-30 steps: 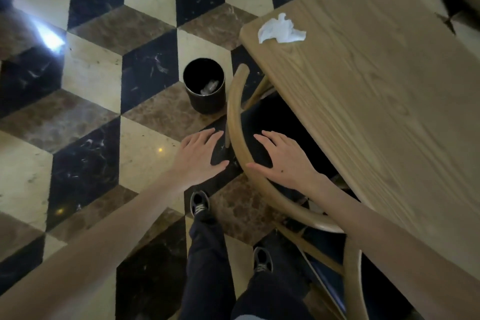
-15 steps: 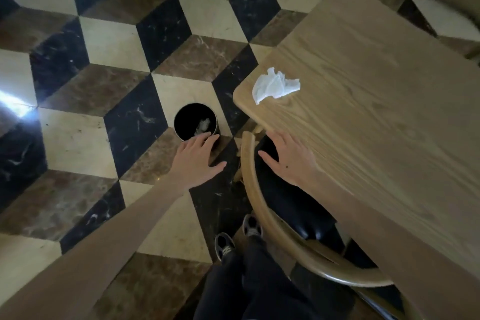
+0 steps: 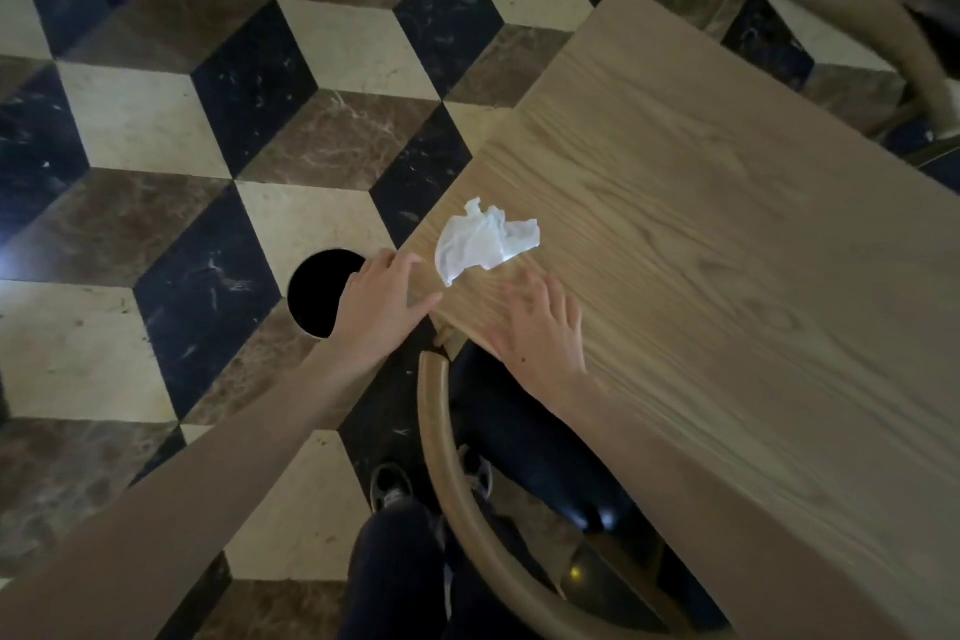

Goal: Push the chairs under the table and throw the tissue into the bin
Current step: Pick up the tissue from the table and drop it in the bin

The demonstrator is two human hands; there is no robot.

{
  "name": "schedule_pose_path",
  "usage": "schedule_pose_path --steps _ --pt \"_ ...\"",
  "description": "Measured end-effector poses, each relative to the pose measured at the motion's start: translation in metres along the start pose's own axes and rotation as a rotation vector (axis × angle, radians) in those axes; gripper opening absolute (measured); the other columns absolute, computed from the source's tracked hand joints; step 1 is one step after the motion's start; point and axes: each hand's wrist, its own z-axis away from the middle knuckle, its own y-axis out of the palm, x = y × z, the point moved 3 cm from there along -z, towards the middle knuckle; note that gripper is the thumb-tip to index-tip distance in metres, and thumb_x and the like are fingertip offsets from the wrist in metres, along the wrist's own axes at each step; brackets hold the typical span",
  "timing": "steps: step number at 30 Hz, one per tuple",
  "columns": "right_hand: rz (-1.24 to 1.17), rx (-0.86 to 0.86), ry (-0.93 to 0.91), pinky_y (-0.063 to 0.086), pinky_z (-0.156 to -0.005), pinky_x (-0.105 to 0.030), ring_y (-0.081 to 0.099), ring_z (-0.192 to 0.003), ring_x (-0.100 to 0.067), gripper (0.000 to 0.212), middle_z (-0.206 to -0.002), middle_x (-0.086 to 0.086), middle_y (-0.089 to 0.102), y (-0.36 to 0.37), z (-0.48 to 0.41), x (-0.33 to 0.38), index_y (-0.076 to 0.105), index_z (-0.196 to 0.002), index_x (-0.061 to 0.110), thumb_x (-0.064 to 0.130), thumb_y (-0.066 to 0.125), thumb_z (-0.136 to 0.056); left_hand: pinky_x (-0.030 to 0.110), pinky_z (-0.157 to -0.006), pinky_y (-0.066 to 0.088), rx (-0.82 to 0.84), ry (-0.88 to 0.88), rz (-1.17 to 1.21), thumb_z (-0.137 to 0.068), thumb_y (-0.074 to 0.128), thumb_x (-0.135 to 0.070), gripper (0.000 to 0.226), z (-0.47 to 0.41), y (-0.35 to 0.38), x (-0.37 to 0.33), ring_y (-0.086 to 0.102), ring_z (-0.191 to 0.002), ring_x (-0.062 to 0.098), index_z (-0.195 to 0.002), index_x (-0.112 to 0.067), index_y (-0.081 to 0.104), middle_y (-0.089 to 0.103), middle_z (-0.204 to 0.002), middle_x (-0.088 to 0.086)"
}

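Observation:
A crumpled white tissue (image 3: 483, 247) lies near the corner of the light wooden table (image 3: 727, 250). My left hand (image 3: 382, 307) hovers open at that corner, partly over the black round bin (image 3: 317, 294) on the floor. My right hand (image 3: 540, 327) is open, fingers spread, over the table edge just below the tissue, not touching it. A wooden chair with a curved back (image 3: 441, 473) and a dark seat (image 3: 545, 442) sits tucked partly under the table beneath my right arm.
The floor is tiled in a cream, brown and black cube pattern (image 3: 311, 68). Another curved wooden chair (image 3: 883, 26) stands at the table's far right side. My legs and shoes (image 3: 389, 489) are right behind the near chair.
Both hands have left the chair back and moved forward to the table corner. The view shifted forward, so the tissue and bin are now close to my hands.

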Motion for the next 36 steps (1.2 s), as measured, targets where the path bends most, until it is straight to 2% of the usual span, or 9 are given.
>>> schedule_pose_path --steps 6,14,19,22,24,27,32,36 --pt "0.004 0.002 0.029 0.029 -0.106 -0.061 0.027 -0.136 -0.043 0.065 -0.148 -0.017 0.034 0.013 -0.002 0.002 0.034 -0.142 0.014 0.042 0.058 -0.089 0.035 -0.077 0.05 0.033 0.076 0.111 -0.084 0.067 -0.031 0.037 -0.036 0.002 -0.018 0.062 -0.089 0.021 -0.113 -0.009 0.058 0.065 -0.099 0.006" --pt "-0.029 -0.005 0.052 0.021 -0.111 -0.06 0.021 -0.14 -0.041 0.068 -0.152 -0.015 0.028 0.015 -0.001 0.003 0.023 -0.149 0.02 0.046 0.051 -0.093 0.029 -0.072 0.045 0.05 0.163 0.045 -0.084 0.067 -0.016 0.019 -0.056 0.006 -0.02 0.066 -0.086 0.025 -0.099 -0.005 0.066 0.071 -0.091 0.009" --pt "-0.031 0.014 0.056 0.022 -0.11 -0.063 0.02 -0.141 -0.042 0.066 -0.152 -0.016 0.029 0.015 0.0 0.002 0.026 -0.147 0.019 0.048 0.044 -0.092 0.023 -0.069 0.045 -0.016 0.182 0.133 -0.085 0.066 -0.018 0.013 -0.067 -0.042 -0.008 0.06 -0.07 0.006 -0.095 -0.009 0.065 0.069 -0.076 -0.003" --pt "-0.017 0.021 0.055 0.024 -0.109 -0.063 0.022 -0.141 -0.043 0.064 -0.153 -0.015 0.028 0.018 0.002 0.001 0.023 -0.148 0.022 0.053 0.035 -0.093 0.025 -0.069 0.049 -0.053 0.153 0.171 -0.085 0.065 -0.018 0.007 -0.073 -0.077 0.014 0.059 -0.063 0.002 -0.089 -0.012 0.066 0.066 -0.068 -0.009" --pt "-0.017 0.02 0.059 0.023 -0.11 -0.063 0.022 -0.14 -0.043 0.063 -0.153 -0.015 0.029 0.019 0.002 0.001 0.024 -0.147 0.023 0.056 0.028 -0.095 0.022 -0.067 0.047 -0.091 0.134 0.176 -0.084 0.066 -0.018 0.007 -0.074 -0.098 0.034 0.056 -0.06 -0.002 -0.087 -0.011 0.066 0.065 -0.068 -0.009" --pt "-0.007 0.013 0.072 0.021 -0.111 -0.061 0.02 -0.142 -0.042 0.061 -0.154 -0.015 0.028 0.022 0.001 0.003 0.03 -0.146 0.023 0.054 0.031 -0.094 0.02 -0.064 0.042 -0.112 0.086 0.159 -0.082 0.067 -0.018 0.008 -0.07 -0.121 0.066 0.057 -0.063 0.006 -0.087 -0.011 0.067 0.065 -0.073 -0.004" --pt "0.03 0.017 0.087 0.018 -0.113 -0.06 0.013 -0.144 -0.04 0.062 -0.156 -0.014 0.022 0.027 0.002 0.002 0.028 -0.147 0.025 0.055 0.03 -0.094 0.03 -0.078 0.043 -0.13 -0.034 0.097 -0.082 0.067 -0.021 0.013 -0.061 -0.134 0.125 0.062 -0.08 0.02 -0.091 -0.011 0.066 0.069 -0.087 0.004" --pt "0.037 0.007 0.1 0.022 -0.111 -0.06 0.018 -0.142 -0.04 0.062 -0.154 -0.014 0.026 0.025 0.002 0.003 0.03 -0.146 0.024 0.056 0.03 -0.093 0.032 -0.078 0.042 -0.122 -0.077 0.084 -0.082 0.066 -0.022 0.012 -0.061 -0.131 0.15 0.063 -0.083 0.024 -0.09 -0.012 0.065 0.07 -0.088 0.007"
